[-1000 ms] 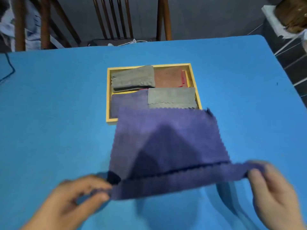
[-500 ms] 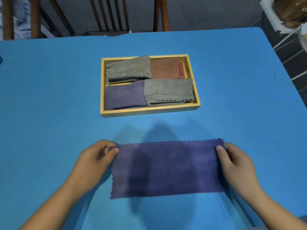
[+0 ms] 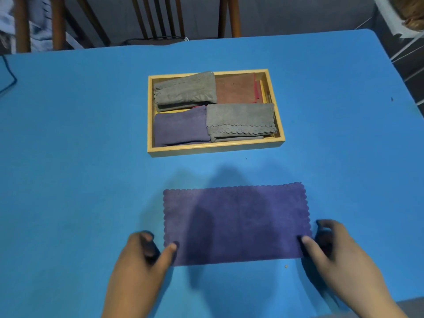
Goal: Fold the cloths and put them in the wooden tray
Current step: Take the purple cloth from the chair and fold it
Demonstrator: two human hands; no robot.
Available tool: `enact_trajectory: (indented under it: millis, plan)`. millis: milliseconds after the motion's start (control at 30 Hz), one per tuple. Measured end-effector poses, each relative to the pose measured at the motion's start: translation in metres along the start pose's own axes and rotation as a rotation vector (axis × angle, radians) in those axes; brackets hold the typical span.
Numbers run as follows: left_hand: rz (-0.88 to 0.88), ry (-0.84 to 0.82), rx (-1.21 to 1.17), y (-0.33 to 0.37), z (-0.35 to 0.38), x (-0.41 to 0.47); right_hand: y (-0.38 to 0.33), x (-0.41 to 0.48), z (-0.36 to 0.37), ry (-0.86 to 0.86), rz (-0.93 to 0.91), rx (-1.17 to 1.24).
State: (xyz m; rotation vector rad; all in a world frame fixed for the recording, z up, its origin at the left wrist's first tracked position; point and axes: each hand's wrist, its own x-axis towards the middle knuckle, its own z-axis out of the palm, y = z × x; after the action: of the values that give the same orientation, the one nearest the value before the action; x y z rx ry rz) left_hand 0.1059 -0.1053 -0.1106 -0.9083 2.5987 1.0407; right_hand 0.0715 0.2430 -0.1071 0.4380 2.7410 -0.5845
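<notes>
Head view: folded cloths are filling the wooden tray at 12 o'clock; left hand and right hand are pinching the ends of the purple cloth, likely needing another fold.

blur hides whether left hand and right hand pinch the purple cloth; chairs are cropped.

Looks like a home, a dining spot. A blue table fills the view, and a wooden chair with a spindle back stands at its far edge. Light fabric shows among more chair posts by the far left corner. A wooden tray of folded cloths sits mid-table.
</notes>
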Motion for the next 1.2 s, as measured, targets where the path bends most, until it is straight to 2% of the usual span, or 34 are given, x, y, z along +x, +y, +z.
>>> enact_trajectory:
  millis: [67, 100, 167, 200, 267, 367, 467, 533, 600, 700, 833, 933, 1033, 1100, 1133, 1200]
  plan:
    - [0.022, -0.054, 0.07, -0.001, 0.006, -0.024, 0.005, -0.013, 0.006, 0.021, -0.023, -0.057]
    - [0.115, -0.08, 0.151, -0.002, 0.009, -0.03, 0.009, -0.015, 0.008, 0.065, -0.076, -0.104]
    - [0.377, -0.14, 0.361, -0.004, 0.012, -0.034, 0.017, -0.014, 0.011, 0.15, -0.315, -0.212]
    - [0.525, -0.116, 0.453, -0.008, 0.013, -0.032, 0.023, -0.011, 0.011, 0.142, -0.464, -0.249]
    - [0.698, -0.042, 0.498, -0.017, 0.012, -0.023, 0.036, -0.002, 0.009, 0.074, -0.673, -0.308]
    - [0.85, 0.078, 0.587, -0.03, 0.005, -0.011, 0.045, 0.008, 0.005, 0.118, -0.768, -0.344]
    - [1.057, 0.027, 0.607, -0.028, -0.004, 0.003, 0.039, 0.013, -0.002, 0.164, -0.859, -0.351]
    - [0.983, -0.047, 0.5, -0.013, -0.015, 0.014, 0.026, 0.019, -0.013, 0.119, -0.785, -0.244]
    - [0.821, -0.108, 0.334, 0.006, -0.025, 0.032, 0.008, 0.028, -0.024, 0.085, -0.633, -0.111]
    - [0.71, -0.116, 0.2, 0.028, -0.027, 0.071, -0.014, 0.058, -0.028, 0.102, -0.542, -0.052]
    - [0.607, -0.104, 0.293, 0.038, -0.01, 0.105, -0.031, 0.09, -0.013, 0.082, -0.397, -0.09]
    - [0.582, -0.056, 0.372, 0.036, -0.001, 0.1, -0.033, 0.091, -0.004, 0.129, -0.366, -0.144]
    - [0.478, 0.066, 0.283, 0.03, -0.004, 0.088, -0.028, 0.08, -0.005, 0.183, -0.23, -0.008]
    - [0.572, 0.198, 0.354, 0.039, 0.0, 0.068, -0.022, 0.066, -0.006, 0.173, -0.08, 0.084]
    - [0.631, 0.198, 0.358, 0.048, 0.007, 0.055, -0.02, 0.058, -0.004, 0.133, -0.021, 0.075]
    - [0.739, 0.082, 0.308, 0.071, 0.03, 0.032, -0.022, 0.047, 0.001, 0.062, 0.066, 0.018]
